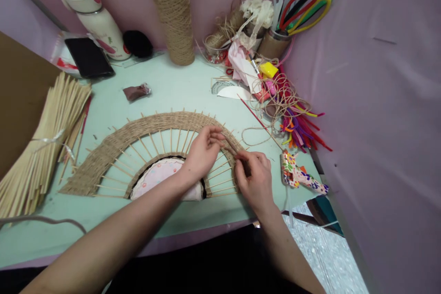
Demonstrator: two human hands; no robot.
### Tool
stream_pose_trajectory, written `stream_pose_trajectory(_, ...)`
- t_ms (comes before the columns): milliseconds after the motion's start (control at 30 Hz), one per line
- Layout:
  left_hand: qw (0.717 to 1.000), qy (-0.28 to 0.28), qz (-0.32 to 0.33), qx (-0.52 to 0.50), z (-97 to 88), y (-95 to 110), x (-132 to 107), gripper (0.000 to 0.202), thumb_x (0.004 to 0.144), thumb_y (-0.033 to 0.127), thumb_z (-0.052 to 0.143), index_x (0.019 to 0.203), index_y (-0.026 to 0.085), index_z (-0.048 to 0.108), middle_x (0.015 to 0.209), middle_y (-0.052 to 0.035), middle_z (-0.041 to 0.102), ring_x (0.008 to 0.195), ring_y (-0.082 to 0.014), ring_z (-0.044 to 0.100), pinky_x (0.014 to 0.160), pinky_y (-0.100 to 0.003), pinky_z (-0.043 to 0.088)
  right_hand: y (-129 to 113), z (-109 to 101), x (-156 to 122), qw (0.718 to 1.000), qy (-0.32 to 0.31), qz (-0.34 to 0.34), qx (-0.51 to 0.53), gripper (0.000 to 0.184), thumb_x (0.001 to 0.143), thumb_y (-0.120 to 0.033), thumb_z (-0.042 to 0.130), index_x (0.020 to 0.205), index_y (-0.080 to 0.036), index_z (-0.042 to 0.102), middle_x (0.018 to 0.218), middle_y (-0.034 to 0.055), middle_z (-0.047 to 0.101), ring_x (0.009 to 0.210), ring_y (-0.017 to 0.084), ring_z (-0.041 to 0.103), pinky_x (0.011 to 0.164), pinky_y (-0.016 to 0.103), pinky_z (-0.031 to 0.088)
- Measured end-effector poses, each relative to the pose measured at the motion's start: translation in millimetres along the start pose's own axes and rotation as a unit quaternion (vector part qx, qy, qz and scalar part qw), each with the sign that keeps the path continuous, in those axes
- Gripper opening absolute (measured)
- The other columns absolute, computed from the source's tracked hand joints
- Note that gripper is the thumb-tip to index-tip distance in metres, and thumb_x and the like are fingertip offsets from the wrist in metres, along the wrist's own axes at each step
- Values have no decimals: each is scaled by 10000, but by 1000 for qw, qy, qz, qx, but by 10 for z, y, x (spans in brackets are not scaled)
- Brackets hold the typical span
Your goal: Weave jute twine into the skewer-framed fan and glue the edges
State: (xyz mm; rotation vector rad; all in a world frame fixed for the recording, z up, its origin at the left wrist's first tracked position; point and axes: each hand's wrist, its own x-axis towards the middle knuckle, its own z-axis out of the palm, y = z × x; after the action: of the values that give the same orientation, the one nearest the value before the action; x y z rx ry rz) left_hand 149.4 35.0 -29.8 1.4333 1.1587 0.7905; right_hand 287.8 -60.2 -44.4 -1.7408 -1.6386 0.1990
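A half-round woven fan point(127, 133) lies flat on the table, with a wide band of brown twine worked over thin wooden sticks. At its inner arc sits a pale pink half-circle of fabric point(158, 175) with small flowers and a dark edge. My left hand point(205, 149) reaches across the fan, fingers curled together at the right part of the band; what they hold is hidden. At the band's right end, my right hand point(255, 177) has thumb and fingers closed on the woven edge. A thin brownish strand point(230, 141) shows between the two hands.
A twine spool point(172, 23), bottle point(99, 27) and black phone point(90, 57) stand or lie at the back. Flat sticks point(44, 142) are bundled left. To the right are a patterned glue gun point(299, 174), tangled twine point(275, 96), pipe cleaners point(303, 124) and scissors point(310, 4).
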Motion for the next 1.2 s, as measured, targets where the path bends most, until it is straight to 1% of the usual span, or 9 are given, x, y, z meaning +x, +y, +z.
stream_pose_trajectory(100, 998, -4, 30, 51, -36, 36, -33, 365, 805, 22, 438, 1128, 176, 512, 1021, -57, 692, 942, -150, 666, 883, -328, 527, 3, 1, -8, 1000, -1, 5, 2, 164, 912, -163, 537, 1049, -225, 603, 950, 48, 709, 940, 235, 581, 834, 410, 433)
stream_pose_trajectory(200, 985, -85, 64, 139, -59, 98, -124, 431, 824, 20, 413, 1206, 198, 502, 1016, -30, 725, 1022, -172, 659, 953, -360, 495, 0, 0, -5, 1000, -4, 7, 3, 163, 916, -168, 539, 1056, -222, 602, 955, 52, 705, 943, 234, 578, 831, 411, 437)
stream_pose_trajectory(267, 977, -115, 63, 168, -54, 116, -162, 452, 820, 9, 403, 1220, 197, 499, 1028, -28, 734, 1049, -183, 656, 975, -374, 482, -3, -4, 0, 1000, -3, 7, 5, 164, 915, -170, 544, 1060, -223, 602, 957, 52, 703, 943, 232, 576, 831, 409, 442)
stream_pose_trajectory(433, 980, -100, 26, 167, -22, 115, -136, 428, 821, 7, 414, 1197, 192, 503, 1020, -27, 742, 1027, -187, 666, 949, -380, 493, -4, -29, -21, 998, 14, 19, 54, 157, 915, -168, 551, 1047, -226, 613, 949, 42, 689, 937, 207, 590, 841, 384, 475)
stream_pose_trajectory(667, 978, -86, 25, 188, -27, 181, -123, 397, 826, 8, 419, 1159, 198, 520, 995, -26, 746, 1003, -191, 674, 930, -377, 501, -1, -59, -71, 987, 35, 93, 123, 139, 916, -207, 556, 1040, -229, 613, 972, 45, 685, 928, 199, 636, 852, 378, 510)
stream_pose_trajectory(833, 974, -34, 42, 220, -64, 157, -110, 333, 836, 42, 434, 1112, 189, 549, 996, -47, 712, 950, -205, 664, 860, -364, 515, -27, -101, -52, 991, 65, 72, 89, 121, 912, -198, 557, 1011, -220, 623, 927, 45, 685, 897, 202, 623, 820, 368, 496)
stream_pose_trajectory(967, 970, -25, 64, 233, -96, 126, -77, 300, 844, 58, 445, 1085, 187, 568, 986, -47, 694, 933, -194, 647, 847, -344, 514, -22, -109, -44, 993, 67, 58, 74, 116, 918, -194, 551, 1008, -218, 620, 918, 45, 679, 881, 199, 614, 802, 365, 490)
stream_pose_trajectory(1033, 961, -34, 88, 261, -109, 122, -62, 268, 850, 72, 469, 1065, 179, 588, 986, -53, 677, 935, -200, 629, 855, -352, 506, -15, -99, -35, 995, 61, 47, 62, 116, 921, -185, 545, 1005, -219, 617, 919, 44, 677, 883, 199, 607, 807, 368, 484)
stream_pose_trajectory(1200, 915, -83, 160, 361, -105, 92, -19, 136, 834, 148, 605, 964, 148, 646, 1036, -104, 602, 1048, -273, 530, 922, -413, 464, -25, -68, 15, 998, 36, 24, 45, 106, 921, -176, 548, 996, -220, 608, 922, 43, 671, 901, 208, 588, 815, 375, 471)
